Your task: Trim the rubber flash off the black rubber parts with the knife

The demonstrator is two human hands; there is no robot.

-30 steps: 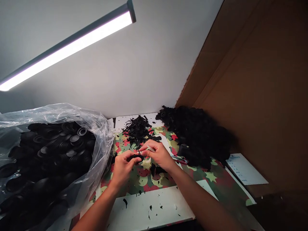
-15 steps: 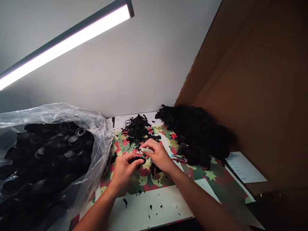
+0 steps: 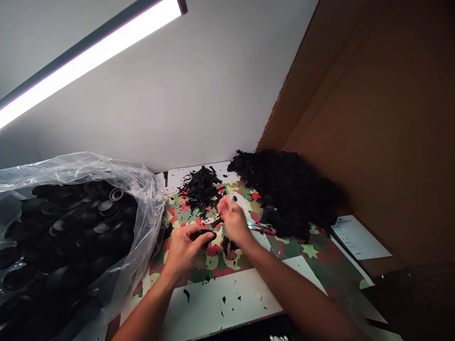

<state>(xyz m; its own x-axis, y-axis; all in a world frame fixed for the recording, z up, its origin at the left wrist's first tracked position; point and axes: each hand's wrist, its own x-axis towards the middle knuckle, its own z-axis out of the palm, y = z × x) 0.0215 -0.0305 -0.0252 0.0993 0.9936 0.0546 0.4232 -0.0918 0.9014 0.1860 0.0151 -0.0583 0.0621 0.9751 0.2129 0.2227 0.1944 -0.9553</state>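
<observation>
My left hand (image 3: 183,244) is closed around a small black rubber piece (image 3: 210,234), thumb on top, and the fingers hide most of it. Just to the right and a little higher, my right hand (image 3: 235,225) grips a slim pale tool (image 3: 232,202); motion blurs it, so its kind is unclear. A dark strip (image 3: 216,222) shows between the two hands, and I cannot tell whether it is attached to either. Below lies a camouflage-patterned sheet with stars (image 3: 212,262). A red and light-blue cutter (image 3: 263,228) rests right of my right hand.
A clear plastic bag (image 3: 151,189) full of round ribbed black rubber parts (image 3: 71,227) stands at left. Black scraps (image 3: 202,184) are heaped behind my hands. A larger black pile (image 3: 287,194) leans towards the cardboard wall (image 3: 373,142). A white board (image 3: 209,303) with crumbs lies in front.
My right hand has lifted up and away from the left, turning the pale tool from pointing left to more upright. My left hand keeps its hold on the rubber piece.
</observation>
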